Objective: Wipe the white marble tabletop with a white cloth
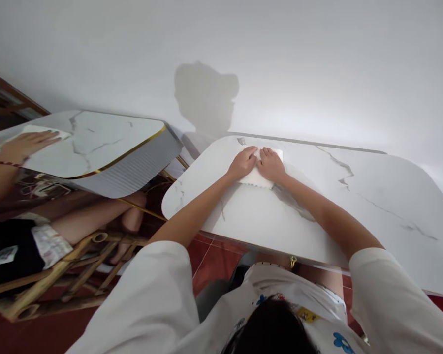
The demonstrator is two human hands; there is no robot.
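A white paper tissue (259,178) lies flat on the white marble-patterned table (372,196), its lower edge slightly ragged. My left hand (242,162) rests on the tissue's left side with fingers together, bent over and pressed on the paper. Close beside it, my right hand (271,165) presses on the tissue's right part, its fingers also together and bent. Both palms face down, so the fingertips' hold on the paper is partly hidden. A corner of the tissue shows above the right hand.
To the left stands a second marble-patterned table (107,142) with a gold edge. A co-worker's hand (29,145) lies there on another white tissue (40,130). A bamboo chair (51,280) stands below. The white wall (317,73) rises behind both tables. A brass knob (293,261) sticks out under my table.
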